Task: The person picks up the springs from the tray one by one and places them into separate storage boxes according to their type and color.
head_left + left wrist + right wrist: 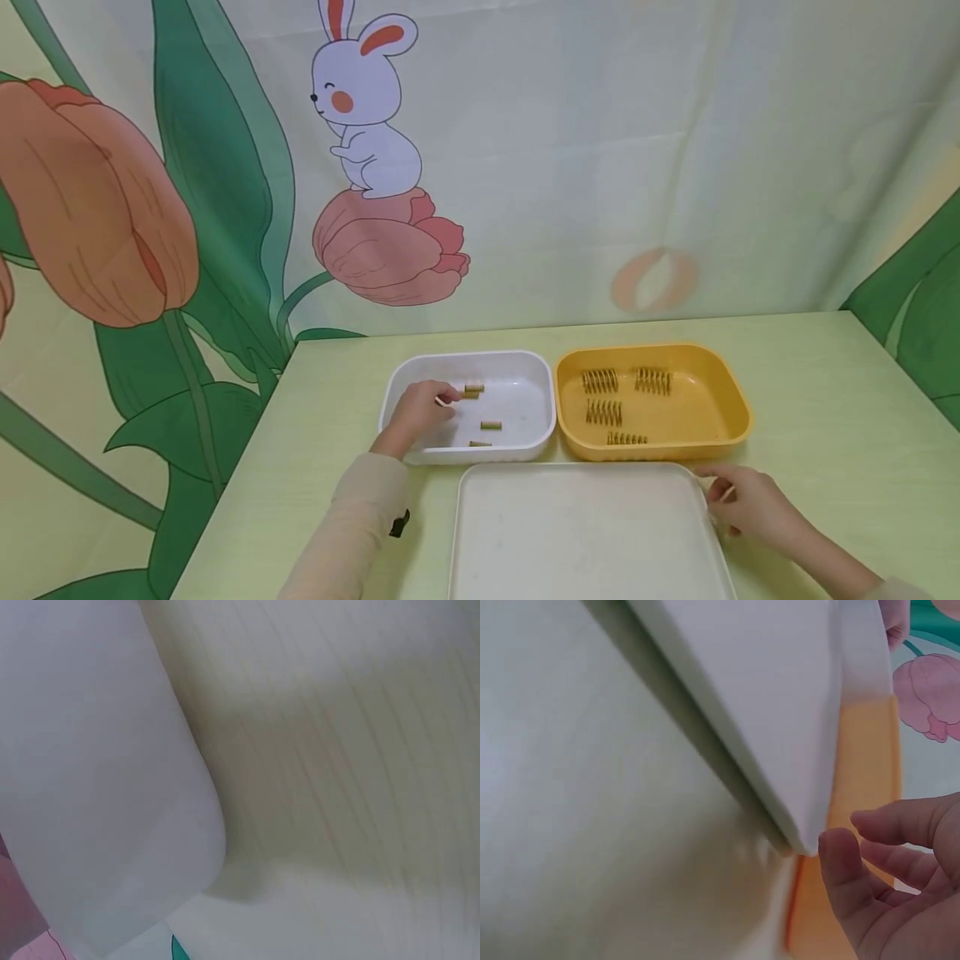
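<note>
My left hand (424, 408) reaches over the near left side of a white bin (525, 358). Its index fingertip is right at a small brass-coloured spring (470, 396), with the thumb apart below it. Another small spring (474, 387) lies just behind that one, and a third (491, 425) sits nearer the middle of the bin. My right hand (753, 504) is at the far right corner of a flat white tray (585, 525), fingers loosely bent. In the right wrist view, its thumb and fingers (889, 825) are spread beside the tray corner, holding nothing.
A yellow bin (697, 417) stands right beside the white one, with several larger coil springs (604, 412) inside. Both stand behind the tray on the pale green table (817, 392). A printed curtain (562, 167) hangs behind. The left wrist view mostly shows the white bin's outer wall (105, 780).
</note>
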Motion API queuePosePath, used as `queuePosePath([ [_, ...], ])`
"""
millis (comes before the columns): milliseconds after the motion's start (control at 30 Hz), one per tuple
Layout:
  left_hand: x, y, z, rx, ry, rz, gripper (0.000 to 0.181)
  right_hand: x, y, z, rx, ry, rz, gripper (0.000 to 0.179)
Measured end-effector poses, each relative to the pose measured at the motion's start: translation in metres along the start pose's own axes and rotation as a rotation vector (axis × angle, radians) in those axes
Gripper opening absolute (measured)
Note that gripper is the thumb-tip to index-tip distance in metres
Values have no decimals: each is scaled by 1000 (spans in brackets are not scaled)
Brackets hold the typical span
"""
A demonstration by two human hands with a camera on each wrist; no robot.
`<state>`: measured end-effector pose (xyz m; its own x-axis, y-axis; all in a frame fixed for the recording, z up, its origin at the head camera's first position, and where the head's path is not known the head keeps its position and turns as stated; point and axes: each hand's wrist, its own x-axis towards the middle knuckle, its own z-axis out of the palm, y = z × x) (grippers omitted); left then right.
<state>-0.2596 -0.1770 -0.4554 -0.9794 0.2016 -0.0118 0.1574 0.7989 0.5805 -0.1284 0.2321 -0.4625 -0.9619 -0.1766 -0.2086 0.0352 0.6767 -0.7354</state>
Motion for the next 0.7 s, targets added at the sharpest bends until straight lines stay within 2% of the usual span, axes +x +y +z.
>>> queuePosePath([
  [200, 1, -4, -2, 11, 12, 4, 18, -1, -13, -16, -14, -21, -112, 34],
  [333, 2, -6, -4, 25, 49, 13, 17, 0, -23, -28, -56, 6, -159, 31],
  [533, 1, -7, -11, 34, 129, 22, 17, 6, -30, -46, -175, 148, -199, 28],
  [700, -1, -5, -18, 76, 188, 15, 18, 12, -32, -60, -245, 261, -234, 25],
])
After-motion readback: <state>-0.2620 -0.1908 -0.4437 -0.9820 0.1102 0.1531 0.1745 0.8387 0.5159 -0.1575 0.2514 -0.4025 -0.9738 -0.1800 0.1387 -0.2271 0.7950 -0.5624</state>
